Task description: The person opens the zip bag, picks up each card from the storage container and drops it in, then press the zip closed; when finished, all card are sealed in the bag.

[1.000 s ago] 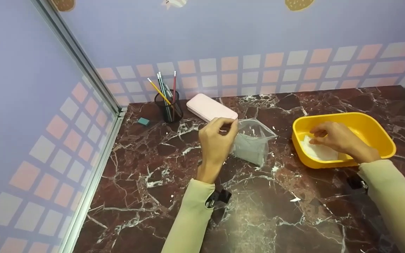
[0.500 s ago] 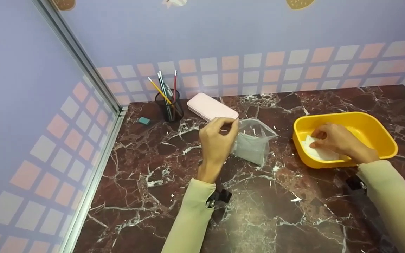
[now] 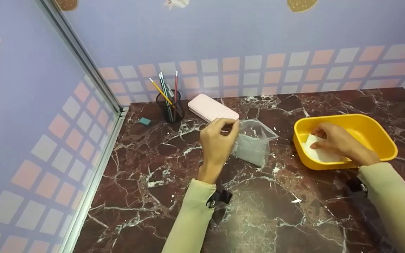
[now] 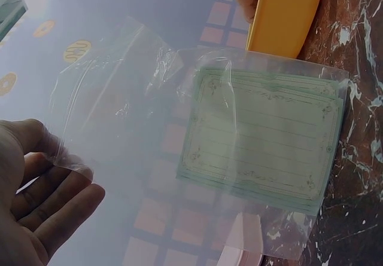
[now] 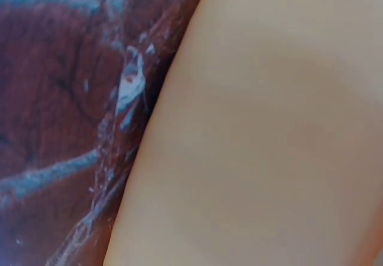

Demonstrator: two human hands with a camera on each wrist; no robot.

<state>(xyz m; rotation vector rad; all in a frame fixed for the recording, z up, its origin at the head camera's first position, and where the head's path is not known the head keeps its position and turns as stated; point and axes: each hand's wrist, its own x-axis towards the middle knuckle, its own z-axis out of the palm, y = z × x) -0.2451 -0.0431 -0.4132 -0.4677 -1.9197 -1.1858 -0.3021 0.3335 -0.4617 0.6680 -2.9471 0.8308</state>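
My left hand (image 3: pixel 218 144) pinches the top edge of a clear zip bag (image 4: pixel 114 107) between thumb and fingers. The bag hangs with its mouth spread, its lower part close over the table. Inside lies a stack of pale green lined note cards (image 4: pixel 263 134) with ornate borders. At the right, my right hand (image 3: pixel 339 140) reaches into a yellow plastic basin (image 3: pixel 381 140). Its thumb and fingers pinch a white sheet of paper or card (image 3: pixel 315 142) among more white sheets on the basin's floor. In the right wrist view a blurred pale surface hides the right fingers.
Behind the bag lies a pink case (image 3: pixel 209 106). To its left stands a black mesh cup (image 3: pixel 171 110) with several pencils, and a small teal block (image 3: pixel 145 121) lies beside it. Patterned wall panels (image 3: pixel 202 42) bound the marbled table (image 3: pixel 146 218) at back and left.
The right hand has lowered slightly into the basin and now lifts an edge of white paper between thumb and fingers. The left hand and bag stay in place.
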